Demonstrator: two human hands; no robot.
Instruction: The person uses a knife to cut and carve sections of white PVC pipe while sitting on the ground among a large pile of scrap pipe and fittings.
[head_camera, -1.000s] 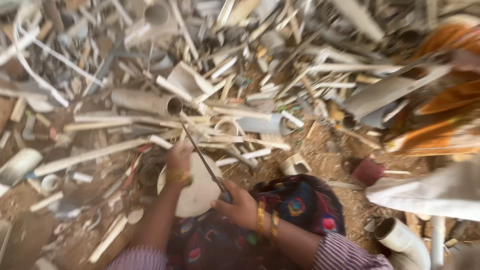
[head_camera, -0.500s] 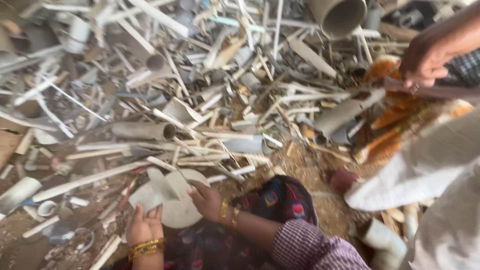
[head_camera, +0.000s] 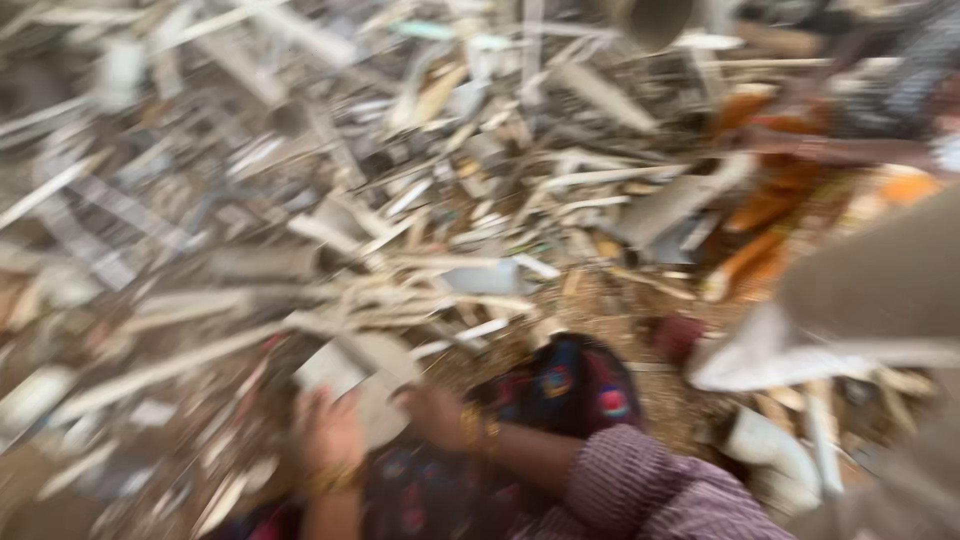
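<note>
The view is heavily blurred by motion. My left hand (head_camera: 330, 432) and my right hand (head_camera: 432, 415) both grip a flat, pale, rounded piece of plastic (head_camera: 362, 375) held low in front of me, above my dark patterned clothing (head_camera: 575, 385). Gold bangles show on both wrists. A striped sleeve (head_camera: 650, 490) covers my right arm.
A large heap of broken white and grey plastic pipes and strips (head_camera: 400, 200) fills the ground ahead. A grey pipe (head_camera: 265, 262) lies at the left. Orange pieces (head_camera: 770, 220) lie at the right. Another person's arm (head_camera: 850, 150) reaches in at the upper right, beside a pale sack (head_camera: 800, 350).
The camera has swung and the picture has blurred. A thin dark rod that my right hand held against the pale piece a second ago is no longer seen. Both hands now grip the piece.
</note>
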